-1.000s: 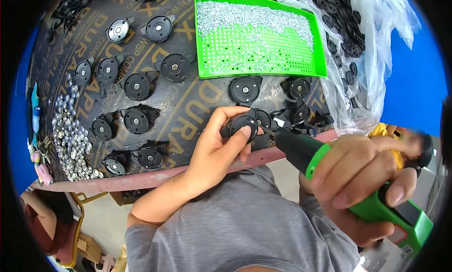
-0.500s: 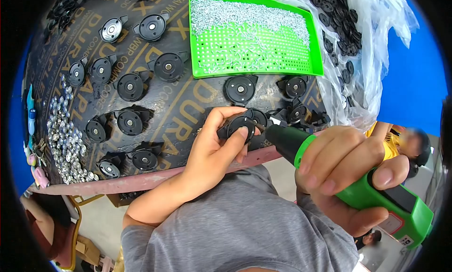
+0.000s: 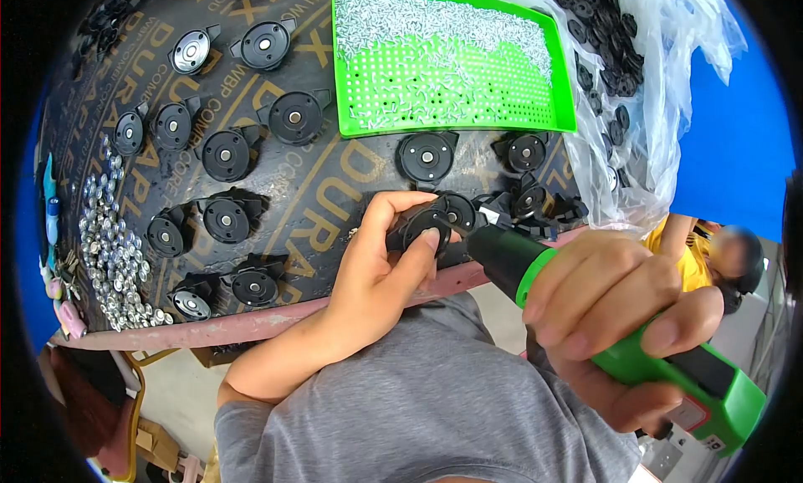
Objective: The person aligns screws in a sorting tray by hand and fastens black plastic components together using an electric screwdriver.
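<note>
My left hand (image 3: 381, 261) is closed on a round black plastic part (image 3: 427, 225) near the table's front edge, thumb pressed on its face. My right hand (image 3: 623, 307) wraps round a green and black electric screwdriver (image 3: 506, 261). The tool points left, its thin bit reaching the part's right side; whether the bit touches a screw is too small to tell. Just behind the held part lies another black part (image 3: 460, 209), partly hidden. A further round black part (image 3: 427, 157) with a metal centre lies beyond my fingers.
A green perforated tray (image 3: 456, 130) of small silver screws stands at the back. Several black parts (image 3: 226, 154) are spread on the left, beside a heap of small clear, shiny pieces (image 3: 117, 249). A plastic bag (image 3: 661, 107) with black discs is at right. Another person (image 3: 698, 257) sits at far right.
My right hand and the screwdriver have shifted slightly left, bringing the bit closer over the held part. My left hand keeps its grip, nearly still.
</note>
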Action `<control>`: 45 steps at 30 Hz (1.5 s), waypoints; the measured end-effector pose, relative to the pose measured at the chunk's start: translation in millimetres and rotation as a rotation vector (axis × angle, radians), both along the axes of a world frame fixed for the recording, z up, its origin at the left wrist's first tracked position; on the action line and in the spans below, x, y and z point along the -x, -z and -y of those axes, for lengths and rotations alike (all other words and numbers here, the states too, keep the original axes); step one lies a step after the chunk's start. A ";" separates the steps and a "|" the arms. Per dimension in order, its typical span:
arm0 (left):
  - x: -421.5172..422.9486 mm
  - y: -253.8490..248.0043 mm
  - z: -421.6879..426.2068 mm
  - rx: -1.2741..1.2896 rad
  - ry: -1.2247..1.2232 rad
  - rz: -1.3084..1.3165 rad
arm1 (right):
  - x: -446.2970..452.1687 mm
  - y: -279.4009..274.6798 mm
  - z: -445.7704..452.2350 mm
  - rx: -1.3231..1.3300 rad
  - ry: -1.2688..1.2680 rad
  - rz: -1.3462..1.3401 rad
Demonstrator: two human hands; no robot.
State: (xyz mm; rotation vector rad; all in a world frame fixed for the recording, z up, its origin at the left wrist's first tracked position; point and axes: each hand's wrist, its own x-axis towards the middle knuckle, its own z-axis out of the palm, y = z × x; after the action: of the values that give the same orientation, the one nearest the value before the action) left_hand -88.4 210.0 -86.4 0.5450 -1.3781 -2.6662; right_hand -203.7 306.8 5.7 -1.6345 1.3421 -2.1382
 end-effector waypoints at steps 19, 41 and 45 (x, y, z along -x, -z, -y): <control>1.1 -15.9 4.6 -0.041 0.026 0.105 | 102.8 11.3 8.5 -0.063 0.460 0.060; 3.3 -13.9 6.2 -0.113 0.032 0.132 | 48.7 -35.7 -9.8 -0.002 0.114 0.155; 2.5 -11.5 4.7 -0.123 0.030 0.105 | 11.6 -29.8 -9.1 0.040 0.007 0.063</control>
State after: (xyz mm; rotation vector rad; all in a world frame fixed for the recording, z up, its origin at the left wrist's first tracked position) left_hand -90.9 205.3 -74.9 0.6913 -1.2615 -2.7979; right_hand -215.3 315.9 35.5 -1.5648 1.2976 -2.2143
